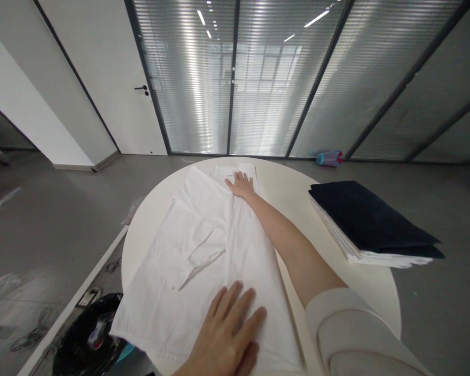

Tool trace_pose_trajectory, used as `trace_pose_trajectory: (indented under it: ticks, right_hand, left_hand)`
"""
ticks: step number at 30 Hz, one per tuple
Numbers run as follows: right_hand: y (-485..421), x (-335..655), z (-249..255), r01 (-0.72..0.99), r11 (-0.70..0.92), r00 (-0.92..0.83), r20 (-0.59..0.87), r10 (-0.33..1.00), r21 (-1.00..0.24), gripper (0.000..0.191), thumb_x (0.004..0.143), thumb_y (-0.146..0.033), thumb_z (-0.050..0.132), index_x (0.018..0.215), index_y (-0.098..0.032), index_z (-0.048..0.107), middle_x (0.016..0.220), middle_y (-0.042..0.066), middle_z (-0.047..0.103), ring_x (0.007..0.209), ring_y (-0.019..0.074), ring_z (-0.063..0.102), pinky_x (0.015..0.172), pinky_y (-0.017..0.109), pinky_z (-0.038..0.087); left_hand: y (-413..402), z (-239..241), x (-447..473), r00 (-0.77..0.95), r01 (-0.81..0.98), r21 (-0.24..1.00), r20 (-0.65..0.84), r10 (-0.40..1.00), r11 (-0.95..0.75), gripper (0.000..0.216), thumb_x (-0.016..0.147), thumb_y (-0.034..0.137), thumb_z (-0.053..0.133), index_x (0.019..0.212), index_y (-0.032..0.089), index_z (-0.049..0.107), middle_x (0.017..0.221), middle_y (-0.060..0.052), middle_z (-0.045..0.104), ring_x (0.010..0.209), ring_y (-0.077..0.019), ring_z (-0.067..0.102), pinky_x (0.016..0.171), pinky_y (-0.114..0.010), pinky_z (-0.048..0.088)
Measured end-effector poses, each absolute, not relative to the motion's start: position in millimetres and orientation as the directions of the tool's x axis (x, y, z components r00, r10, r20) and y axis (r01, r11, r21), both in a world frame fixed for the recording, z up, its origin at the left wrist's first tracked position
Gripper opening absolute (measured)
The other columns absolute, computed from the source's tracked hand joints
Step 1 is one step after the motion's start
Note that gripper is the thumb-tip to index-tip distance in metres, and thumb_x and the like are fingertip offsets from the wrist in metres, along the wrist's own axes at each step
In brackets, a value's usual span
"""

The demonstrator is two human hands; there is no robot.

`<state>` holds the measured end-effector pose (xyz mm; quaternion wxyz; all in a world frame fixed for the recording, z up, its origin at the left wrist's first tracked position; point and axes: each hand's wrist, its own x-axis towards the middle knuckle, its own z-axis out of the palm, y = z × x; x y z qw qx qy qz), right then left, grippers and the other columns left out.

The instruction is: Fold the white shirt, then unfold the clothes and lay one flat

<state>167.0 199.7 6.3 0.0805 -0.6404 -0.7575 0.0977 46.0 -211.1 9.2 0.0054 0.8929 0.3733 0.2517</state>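
Observation:
A white garment [156, 282] lies spread on the round table, with wrinkles and a folded flap-like piece near its middle. Its lower left edge hangs past the table's rim. My left hand [229, 334] rests palm down near the garment's lower part, fingers apart and slightly bent. At the far end, my right hand [242, 185] lies flat on the cloth close to its upper right edge, its fingers spread. Neither hand grips anything.
The round cream table [288, 180] also bears a stack of folded white cloth [344, 245] topped by dark navy cloth [370, 214]. Below left stands a bin with a black liner [76, 334]. A blue and pink item [329, 158] lies by the glass partition.

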Motion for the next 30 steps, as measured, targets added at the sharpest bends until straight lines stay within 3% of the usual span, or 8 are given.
trace_pose_trajectory:
  ticks: [4, 7, 13, 17, 22, 26, 30]
  right_hand:
    - [200.2, 167.1, 4.2, 0.948, 0.194, -0.18, 0.078, 0.981, -0.252, 0.081, 0.098, -0.068, 0.012, 0.159, -0.016, 0.025, 0.165, 0.013, 0.022, 0.151, 0.0322, 0.015, 0.12, 0.057, 0.009]
    - [203.9, 169.9, 5.4, 0.939, 0.202, -0.192, 0.065, 0.979, -0.278, 0.078, 0.099, -0.067, 0.01, 0.158, -0.019, 0.027, 0.165, 0.012, 0.022, 0.151, 0.0313, 0.017, 0.12, 0.056, 0.01]
    - [211.1, 178.7, 14.3, 0.939, 0.17, -0.172, 0.021, 0.985, -0.3, 0.078, 0.099, -0.066, 0.005, 0.16, -0.021, 0.022, 0.167, 0.012, 0.017, 0.152, 0.0327, 0.015, 0.12, 0.057, 0.012]
    - [207.5, 179.5, 14.2, 0.938, 0.191, -0.207, -0.026, 0.978, -0.289, 0.075, 0.099, -0.066, 0.012, 0.159, -0.024, 0.027, 0.167, 0.009, 0.017, 0.153, 0.0333, 0.014, 0.121, 0.057, 0.01]
    - [207.5, 176.3, 10.7, 0.945, 0.188, -0.209, -0.052, 0.977, -0.268, 0.077, 0.098, -0.067, 0.015, 0.16, -0.021, 0.023, 0.168, 0.007, 0.014, 0.153, 0.0344, 0.011, 0.121, 0.059, 0.009]
    - [207.9, 174.0, 8.6, 0.957, 0.173, -0.19, -0.054, 0.98, -0.234, 0.079, 0.097, -0.068, 0.018, 0.161, -0.021, 0.019, 0.168, 0.007, 0.011, 0.153, 0.0345, 0.007, 0.121, 0.058, 0.004]
    - [204.1, 172.6, 6.3, 0.965, 0.167, -0.179, -0.039, 0.983, -0.202, 0.08, 0.097, -0.068, 0.017, 0.162, -0.021, 0.016, 0.169, 0.005, 0.009, 0.154, 0.0333, 0.004, 0.122, 0.056, 0.002]
  left_hand:
    - [-212.7, 19.1, 39.4, 0.362, 0.816, 0.284, 0.429, 0.828, -0.504, 0.053, 0.085, 0.033, 0.065, 0.135, 0.017, 0.058, 0.116, -0.016, 0.064, 0.096, -0.0288, 0.061, 0.074, -0.041, 0.052]
    - [-211.4, 19.9, 38.5, 0.271, 0.874, 0.273, 0.416, 0.868, -0.403, 0.053, 0.088, 0.04, 0.066, 0.136, 0.02, 0.058, 0.094, -0.009, 0.065, 0.079, -0.0231, 0.058, 0.071, -0.036, 0.045]
    - [-207.1, 18.4, 38.5, 0.233, 0.849, 0.359, 0.406, 0.884, -0.389, 0.043, 0.095, 0.03, 0.057, 0.137, 0.019, 0.056, 0.09, -0.006, 0.068, 0.08, -0.0224, 0.058, 0.073, -0.035, 0.039]
    - [-207.9, 19.8, 39.0, 0.278, 0.771, 0.471, 0.357, 0.892, -0.428, 0.029, 0.095, 0.019, 0.055, 0.123, 0.019, 0.063, 0.087, -0.005, 0.07, 0.077, -0.021, 0.06, 0.071, -0.034, 0.038]
    - [-208.2, 19.3, 37.5, 0.321, 0.677, 0.556, 0.365, 0.874, -0.482, 0.026, 0.091, 0.007, 0.051, 0.109, 0.018, 0.066, 0.084, -0.004, 0.069, 0.077, -0.0193, 0.061, 0.074, -0.034, 0.039]
    - [-207.6, 12.5, 34.3, 0.325, 0.671, 0.56, 0.367, 0.871, -0.486, 0.027, 0.089, 0.006, 0.051, 0.105, 0.019, 0.068, 0.078, -0.003, 0.067, 0.073, -0.0181, 0.06, 0.073, -0.034, 0.04]
    - [-210.6, 7.2, 35.7, 0.298, 0.745, 0.466, 0.408, 0.863, -0.477, 0.027, 0.083, 0.009, 0.055, 0.102, 0.021, 0.07, 0.079, -0.006, 0.065, 0.074, -0.0216, 0.059, 0.07, -0.035, 0.04]
